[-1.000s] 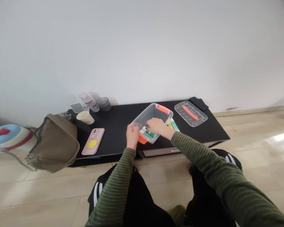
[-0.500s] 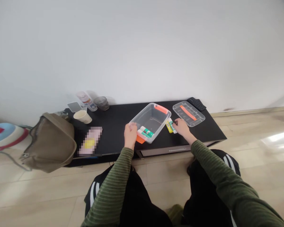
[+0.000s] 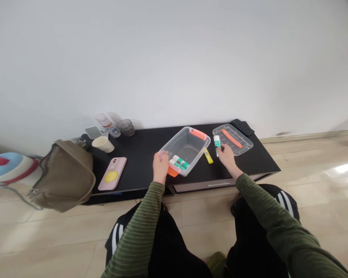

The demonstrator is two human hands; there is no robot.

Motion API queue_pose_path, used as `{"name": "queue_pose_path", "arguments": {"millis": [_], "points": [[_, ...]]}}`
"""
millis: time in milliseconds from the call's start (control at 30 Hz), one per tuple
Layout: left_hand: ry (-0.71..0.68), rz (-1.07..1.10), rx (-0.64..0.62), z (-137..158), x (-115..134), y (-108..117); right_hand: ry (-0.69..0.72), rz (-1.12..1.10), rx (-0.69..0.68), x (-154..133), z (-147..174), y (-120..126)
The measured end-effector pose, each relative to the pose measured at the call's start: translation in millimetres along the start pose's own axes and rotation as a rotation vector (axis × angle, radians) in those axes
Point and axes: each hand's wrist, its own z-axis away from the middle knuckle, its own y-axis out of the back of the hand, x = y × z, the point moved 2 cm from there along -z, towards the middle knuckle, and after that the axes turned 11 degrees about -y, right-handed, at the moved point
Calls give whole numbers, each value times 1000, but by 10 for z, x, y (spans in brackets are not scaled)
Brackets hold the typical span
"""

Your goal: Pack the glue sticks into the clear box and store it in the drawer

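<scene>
A green-and-white tube point(image 3: 217, 142) is held in the R hand point(image 3: 227, 156), fingers closed round its lower part, white cap pointing away. Btwn the hands, on the black table point(image 3: 143, 152), the clear box point(image 3: 188, 148) is set w/ its top open; its near-L corner is pinched by the L hand point(image 3: 160, 166). In it, at the L-hand end, at least two capped tubes point(image 3: 181, 162) are seen side by side, also green & white. Just L of the R hand, a yellow tube point(image 3: 208, 156) is laid outside the box. Just beyond the R hand, the lid point(image 3: 240, 139) is laid flat. Well L of the L hand, a paper cup point(image 3: 103, 144) & dark glass point(image 3: 126, 127) are stood upright, contents can't be made out. Nearer that hand, a pink phone point(image 3: 116, 166) is laid; farthest L, a brown bag point(image 3: 65, 173) is placed, inside hidden.
</scene>
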Motion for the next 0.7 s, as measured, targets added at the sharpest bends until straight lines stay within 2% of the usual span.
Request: {"name": "queue_pose_path", "arguments": {"millis": [67,133,233,300,367,500,600,700], "points": [[-6,-8,-2,1,-3,1,145,-136,115,-203,100,104],[-16,-7,-2,3,-1,3,340,-171,116,-497,223,188],[-16,-9,-5,7,13,7,572,18,-56,-985,374,198],[-17,-18,-7,9,26,10,627,228,-172,-1245,421,114],[-30,-26,-13,9,37,11,617,436,-277,-1421,426,-29],[-44,-49,-26,10,51,13,447,725,-506,-1558,376,-344],[-35,-72,-29,16,66,16,370,780,-611,-1579,340,-483],[-36,-68,-30,24,79,9,357,752,-622,-1571,322,-525]]}}
